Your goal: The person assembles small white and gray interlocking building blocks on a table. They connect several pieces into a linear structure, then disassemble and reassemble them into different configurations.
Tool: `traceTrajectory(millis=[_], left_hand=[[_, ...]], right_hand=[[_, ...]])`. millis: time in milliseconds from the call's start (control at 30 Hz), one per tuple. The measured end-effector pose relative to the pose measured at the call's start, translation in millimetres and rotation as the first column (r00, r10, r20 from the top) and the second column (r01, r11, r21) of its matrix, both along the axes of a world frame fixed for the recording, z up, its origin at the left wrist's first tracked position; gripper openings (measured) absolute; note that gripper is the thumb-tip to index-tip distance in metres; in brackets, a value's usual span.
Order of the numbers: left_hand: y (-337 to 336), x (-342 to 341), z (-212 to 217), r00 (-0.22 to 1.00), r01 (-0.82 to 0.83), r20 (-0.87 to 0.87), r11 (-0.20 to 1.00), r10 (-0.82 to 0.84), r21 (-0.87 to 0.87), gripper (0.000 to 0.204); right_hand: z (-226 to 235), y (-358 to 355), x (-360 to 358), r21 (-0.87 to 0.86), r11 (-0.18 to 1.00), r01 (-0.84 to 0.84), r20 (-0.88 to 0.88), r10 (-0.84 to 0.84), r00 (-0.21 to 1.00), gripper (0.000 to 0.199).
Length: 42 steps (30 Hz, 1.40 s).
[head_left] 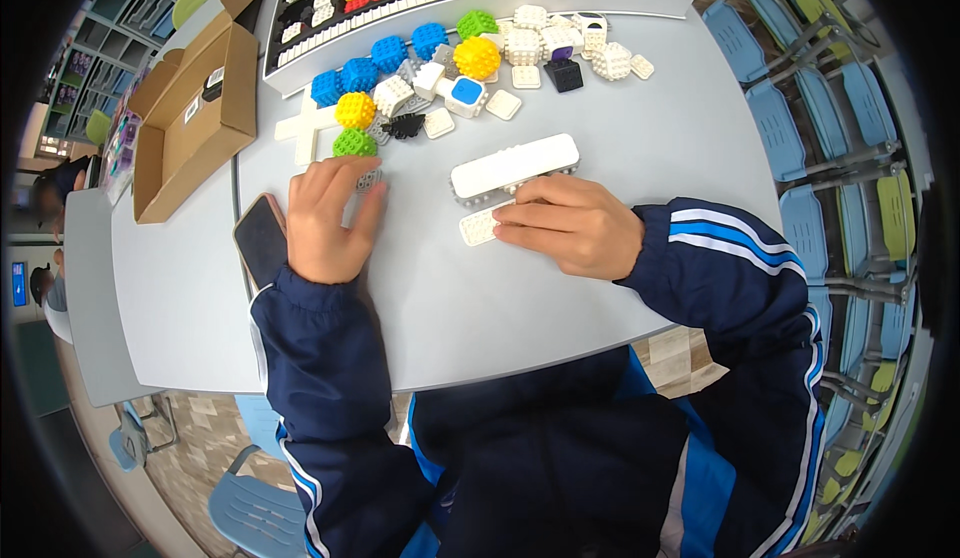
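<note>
My left hand has its thumb and index finger on two sides of a small grey building block, just below a green studded block. My right hand is closed on the right end of a flat white studded plate. Just beyond that plate lies a long white bar with rounded ends, which sits on grey studded pieces. My right fingers partly cover the near side of this bar. Whether they touch it I cannot tell.
Beyond my hands lie blue blocks, a yellow block, a black block and a white cross-shaped piece. A sorting tray stands at the back. A phone and an open cardboard box are at left.
</note>
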<state>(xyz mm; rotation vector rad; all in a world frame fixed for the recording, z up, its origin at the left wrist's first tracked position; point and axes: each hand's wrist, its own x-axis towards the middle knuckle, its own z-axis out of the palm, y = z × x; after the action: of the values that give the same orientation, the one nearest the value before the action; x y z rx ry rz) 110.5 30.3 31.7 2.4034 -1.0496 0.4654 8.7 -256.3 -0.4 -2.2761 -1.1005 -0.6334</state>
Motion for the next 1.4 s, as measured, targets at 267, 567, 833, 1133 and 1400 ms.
traceTrajectory(millis=[267, 567, 833, 1133, 1400], left_hand=[[-22, -21, -2, 0.991, 0.125, 0.064, 0.985, -0.118, -0.118, 0.030], [-82, 11, -1, 0.935, -0.006, 0.351, 0.992, 0.050, -0.126, 0.032], [-94, 37, -24, 0.929, 0.076, 0.368, 0.948, 0.044, -0.308, 0.026], [-85, 43, -25, 0.947, 0.020, 0.306, 0.933, 0.097, -0.358, 0.020], [-88, 39, -24, 0.947, 0.044, 0.313, 0.932, 0.077, -0.360, 0.021]], right_hand=[[27, -35, 11, 0.161, 0.967, 0.196, 0.150, -0.221, 0.964, 0.028], [9, -98, 89, 0.406, 0.733, 0.547, 0.316, -0.673, 0.669, 0.022], [-18, -160, 118, 0.328, 0.744, 0.582, -0.067, -0.597, 0.800, 0.034], [2, -132, 99, 0.398, 0.713, 0.578, 0.126, -0.666, 0.735, 0.027], [5, -120, 84, 0.089, 0.761, 0.642, 0.154, -0.647, 0.747, 0.050]])
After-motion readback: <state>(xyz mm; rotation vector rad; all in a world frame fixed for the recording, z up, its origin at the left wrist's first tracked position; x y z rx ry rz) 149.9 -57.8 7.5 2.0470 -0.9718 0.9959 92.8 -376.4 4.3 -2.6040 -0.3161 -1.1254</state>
